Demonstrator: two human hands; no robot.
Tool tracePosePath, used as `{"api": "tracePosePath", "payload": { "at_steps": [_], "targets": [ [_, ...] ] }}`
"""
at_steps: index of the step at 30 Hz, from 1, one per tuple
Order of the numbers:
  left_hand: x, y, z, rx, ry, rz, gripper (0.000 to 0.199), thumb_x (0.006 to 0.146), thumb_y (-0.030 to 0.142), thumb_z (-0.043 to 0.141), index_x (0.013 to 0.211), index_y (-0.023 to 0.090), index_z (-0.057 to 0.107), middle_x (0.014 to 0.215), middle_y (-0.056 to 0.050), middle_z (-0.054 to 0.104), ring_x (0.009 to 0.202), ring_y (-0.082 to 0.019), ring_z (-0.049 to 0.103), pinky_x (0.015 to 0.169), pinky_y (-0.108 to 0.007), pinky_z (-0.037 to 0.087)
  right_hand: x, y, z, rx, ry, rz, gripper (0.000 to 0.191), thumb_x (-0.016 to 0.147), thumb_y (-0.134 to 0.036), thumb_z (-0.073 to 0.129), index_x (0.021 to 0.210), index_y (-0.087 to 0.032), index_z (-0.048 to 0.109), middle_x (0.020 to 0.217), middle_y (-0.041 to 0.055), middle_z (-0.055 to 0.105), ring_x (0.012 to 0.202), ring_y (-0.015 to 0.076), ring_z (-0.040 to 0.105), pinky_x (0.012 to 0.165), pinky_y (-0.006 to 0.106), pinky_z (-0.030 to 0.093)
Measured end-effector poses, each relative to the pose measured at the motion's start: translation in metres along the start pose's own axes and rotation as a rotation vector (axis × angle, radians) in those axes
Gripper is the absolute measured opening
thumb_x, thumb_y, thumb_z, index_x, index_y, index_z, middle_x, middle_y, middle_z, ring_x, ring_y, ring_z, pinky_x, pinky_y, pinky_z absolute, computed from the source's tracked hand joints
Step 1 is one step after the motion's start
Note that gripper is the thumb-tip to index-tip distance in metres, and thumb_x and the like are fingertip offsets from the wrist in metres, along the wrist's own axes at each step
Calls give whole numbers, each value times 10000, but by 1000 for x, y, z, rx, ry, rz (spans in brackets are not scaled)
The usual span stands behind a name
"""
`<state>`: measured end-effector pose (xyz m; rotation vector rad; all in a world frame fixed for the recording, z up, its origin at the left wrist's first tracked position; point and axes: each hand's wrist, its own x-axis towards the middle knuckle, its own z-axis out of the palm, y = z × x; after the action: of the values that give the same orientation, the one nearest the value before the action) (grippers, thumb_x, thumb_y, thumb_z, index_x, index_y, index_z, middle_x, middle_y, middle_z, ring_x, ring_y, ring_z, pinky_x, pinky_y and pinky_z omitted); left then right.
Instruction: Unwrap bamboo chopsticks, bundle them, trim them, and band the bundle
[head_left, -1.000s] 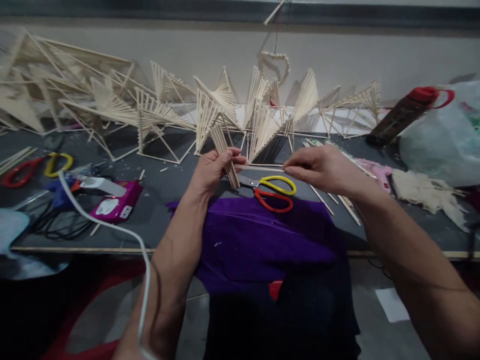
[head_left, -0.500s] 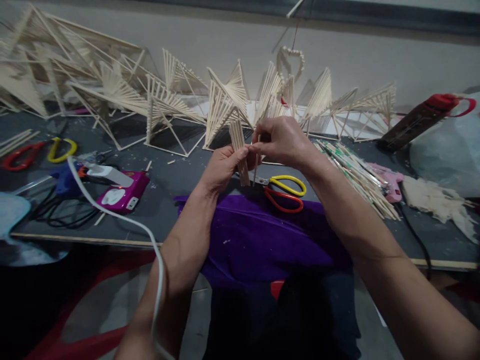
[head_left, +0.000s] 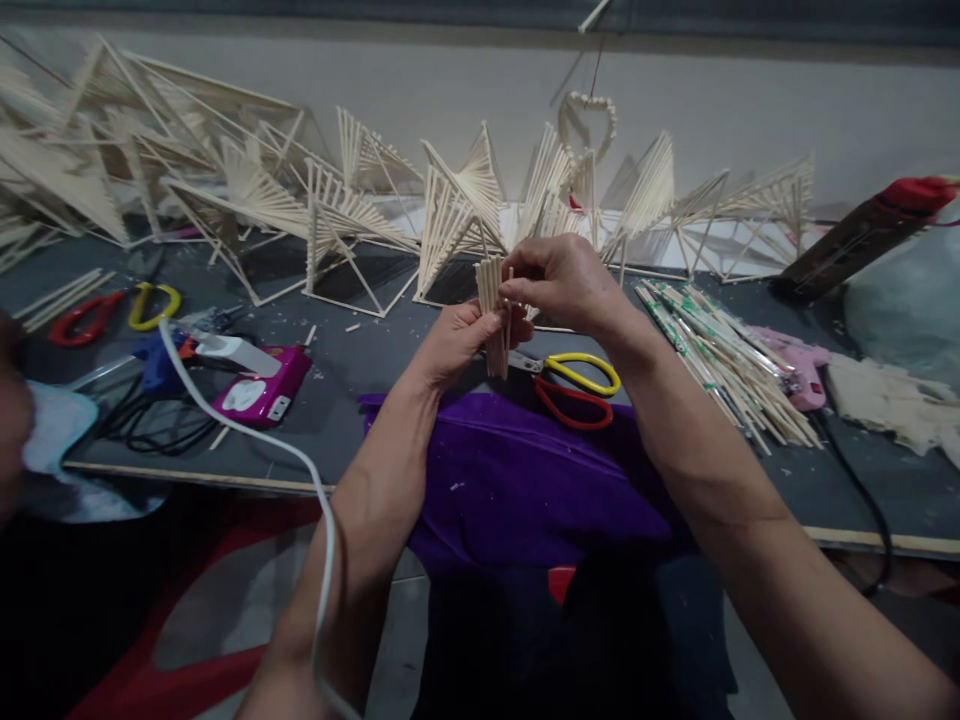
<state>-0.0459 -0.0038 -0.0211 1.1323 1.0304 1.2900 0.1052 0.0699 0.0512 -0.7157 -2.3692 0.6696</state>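
Observation:
A bundle of thin wooden sticks (head_left: 496, 358) stands nearly upright in my left hand (head_left: 459, 335), whose thumb presses across its front. My right hand (head_left: 564, 280) pinches a single wooden stick (head_left: 509, 330) between thumb and fingertips, close along the bundle's right side. Whether the stick touches the bundle I cannot tell. Just below the hands lie scissors (head_left: 581, 374) with one yellow and one red handle loop, blades partly behind the bundle. A purple cloth (head_left: 517, 470) hangs over the table edge under my forearms.
Wooden stick frames (head_left: 352, 225) line the back. Loose sticks (head_left: 727, 360), a pink glue gun (head_left: 802, 365) and a dark bottle (head_left: 862, 240) are right. Left are a magenta power socket (head_left: 281, 385), blue glue gun (head_left: 159, 362), white cable (head_left: 319, 480) and another person's sleeve (head_left: 56, 430).
My right hand has brought the single stick closer to the bundle, which is now more upright. The view has shifted slightly left, showing more of the person there.

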Motion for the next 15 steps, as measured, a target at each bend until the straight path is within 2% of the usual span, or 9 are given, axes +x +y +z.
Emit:
{"api": "tracePosePath", "payload": {
  "at_steps": [7, 12, 15],
  "targets": [
    [-1, 0, -1, 74, -43, 7, 385, 742, 458, 716, 938, 128, 694, 872, -110, 740, 819, -219, 699, 767, -331, 527, -8, 3, 0, 61, 55, -56, 203, 721, -181, 572, 831, -102, 723, 692, 17, 625, 647, 112, 537, 609, 237, 359],
    [-2, -2, -3, 157, -79, -3, 417, 760, 514, 676, 921, 130, 693, 872, -120, 740, 807, -218, 694, 707, -308, 527, -16, 6, 2, 164, -20, -29, 183, 758, -211, 555, 797, -128, 713, 626, 2, 603, 614, 113, 549, 578, 227, 381],
    [-1, -2, -3, 151, -71, -11, 419, 745, 512, 691, 923, 133, 691, 853, -116, 740, 797, -216, 695, 704, -304, 531, -17, 7, 4, 149, 8, -58, 161, 754, -218, 566, 731, -135, 703, 648, 7, 604, 640, 116, 559, 593, 227, 395]
  ]
}}
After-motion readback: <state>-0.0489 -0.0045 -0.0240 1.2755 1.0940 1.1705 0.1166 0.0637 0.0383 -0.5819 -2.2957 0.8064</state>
